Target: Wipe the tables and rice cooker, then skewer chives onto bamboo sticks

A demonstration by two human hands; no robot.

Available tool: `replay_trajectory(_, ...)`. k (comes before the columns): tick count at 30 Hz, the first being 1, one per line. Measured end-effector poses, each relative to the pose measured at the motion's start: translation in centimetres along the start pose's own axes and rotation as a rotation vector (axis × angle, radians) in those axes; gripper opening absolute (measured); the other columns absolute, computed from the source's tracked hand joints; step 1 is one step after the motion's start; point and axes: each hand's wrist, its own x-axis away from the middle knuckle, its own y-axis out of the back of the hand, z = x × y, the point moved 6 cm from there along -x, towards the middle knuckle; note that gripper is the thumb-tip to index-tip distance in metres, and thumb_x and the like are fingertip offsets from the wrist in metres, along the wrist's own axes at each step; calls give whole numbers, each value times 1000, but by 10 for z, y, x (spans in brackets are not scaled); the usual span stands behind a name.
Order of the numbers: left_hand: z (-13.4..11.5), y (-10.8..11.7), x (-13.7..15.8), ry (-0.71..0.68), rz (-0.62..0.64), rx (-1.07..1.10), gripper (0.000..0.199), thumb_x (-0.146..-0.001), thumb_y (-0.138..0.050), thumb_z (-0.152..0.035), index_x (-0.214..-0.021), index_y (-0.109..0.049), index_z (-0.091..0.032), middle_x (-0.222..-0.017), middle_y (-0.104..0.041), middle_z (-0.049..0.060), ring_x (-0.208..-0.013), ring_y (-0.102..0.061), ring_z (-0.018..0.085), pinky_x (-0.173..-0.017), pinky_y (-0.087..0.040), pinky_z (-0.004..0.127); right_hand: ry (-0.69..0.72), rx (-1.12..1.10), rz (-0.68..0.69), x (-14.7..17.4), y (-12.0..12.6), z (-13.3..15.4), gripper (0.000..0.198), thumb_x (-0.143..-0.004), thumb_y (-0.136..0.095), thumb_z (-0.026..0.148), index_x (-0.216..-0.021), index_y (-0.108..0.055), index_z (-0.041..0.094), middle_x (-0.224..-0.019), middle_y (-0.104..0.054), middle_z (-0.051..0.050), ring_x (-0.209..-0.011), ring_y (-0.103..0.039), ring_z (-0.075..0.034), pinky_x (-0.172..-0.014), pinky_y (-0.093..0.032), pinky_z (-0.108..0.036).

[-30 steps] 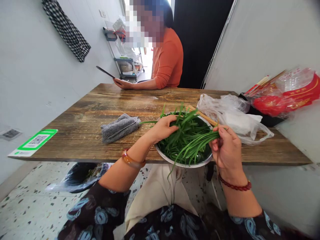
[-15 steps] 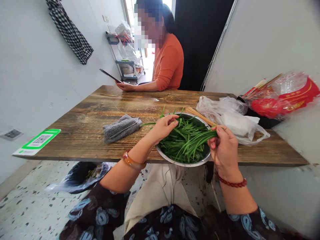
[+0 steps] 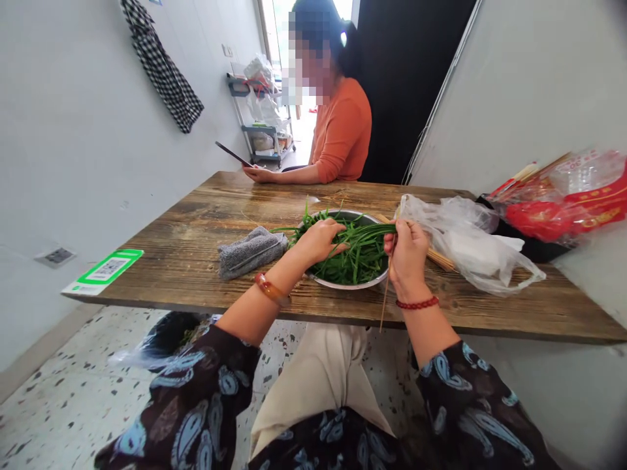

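So the metal bowl (image 3: 353,286) is now fully over the counter (image 3: 191,228), closer to the gray cloth (image 3: 252,252) on the left; a moment ago its near rim poked past the edge. Left hand (image 3: 321,243) is loosely spread over the greens (image 3: 350,264) inside, right hand (image 3: 407,251) is pinching a bunch (image 3: 369,231) at the right rim.

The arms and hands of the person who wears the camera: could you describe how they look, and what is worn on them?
The left hand and right hand are both bare, without gloves. Loose black sleeves with a light-blue paisley print stop well before them. Around the left wrist is a glossy amber-orange bangle; around the right, a thin dark-red bracelet with a braided look.
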Motion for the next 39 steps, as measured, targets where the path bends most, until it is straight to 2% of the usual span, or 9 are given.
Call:
replay_trajectory(6,21,-14,-11,39,190,-181,58,-73,-71,-58,-111,-68,-15,-110,-66,16,-104,-63,32,-91,-48,38,-15,7,2,-15,-17,-12,17,-76,-62,35,-76,-60,18,-52,-57,7,-41,-47,-5,-37,-34,-14)
replay_trajectory(10,26,-15,-17,47,237,-251,37,-78,-71,-35,-109,-68,-16,-114,-66,14,-106,-63,30,-90,-48,37,-28,19,-1,-24,-21,-18,18,-77,-62,36,-78,-60,18,-51,-57,7,-39,-47,-4,-37,-33,-14)
replay_trajectory(14,36,-6,-25,137,173,-183,27,-77,-62,-13,-103,-67,-19,-105,-70,10,-102,-65,25,-90,-47,32,-11,-5,-32,-35,-26,-25,16,-77,-62,34,-79,-59,19,-51,-58,8,-39,-48,-5,-36,-32,-14)
replay_trajectory(21,81,29,-31,376,-116,-62,33,-79,-51,-10,-111,-59,-13,-107,-68,11,-101,-62,24,-93,-48,35,-24,-22,-43,-43,-49,-38,13,-80,-57,32,-80,-58,19,-48,-57,8,-35,-46,-5,-33,-28,-13)
replay_trajectory(25,93,32,-17,402,-87,-62,34,-80,-47,-10,-111,-60,-13,-105,-69,10,-99,-63,23,-93,-49,36,-78,-86,23,-37,-56,-36,14,-78,-61,32,-78,-58,18,-49,-57,8,-37,-46,-4,-35,-32,-13)
replay_trajectory(30,72,14,3,299,85,-79,39,-76,-65,-23,-115,-63,-18,-114,-69,9,-107,-62,25,-97,-48,35,-102,-153,15,-35,-28,-23,16,-76,-66,33,-80,-61,18,-51,-57,8,-39,-46,-4,-36,-33,-12)
replay_trajectory(33,51,4,11,225,209,-191,78,-62,-81,-44,-131,-55,-18,-130,-61,15,-118,-58,34,-102,-44,43,-170,-195,-46,-38,1,-27,17,-72,-68,31,-80,-61,18,-52,-57,8,-39,-45,-3,-37,-34,-11)
replay_trajectory(35,43,0,14,214,267,-283,95,-54,-86,-42,-138,-48,-18,-133,-58,18,-121,-54,38,-103,-42,47,-209,-215,-55,-38,15,-34,18,-70,-68,30,-78,-60,18,-51,-56,8,-39,-43,-2,-36,-33,-11)
replay_trajectory(39,45,7,10,294,185,-208,61,-59,-80,-19,-118,-64,-18,-115,-69,15,-112,-62,35,-99,-45,45,-291,-245,-63,-34,32,-57,19,-67,-69,29,-77,-57,17,-49,-53,9,-38,-40,-2,-35,-30,-11)
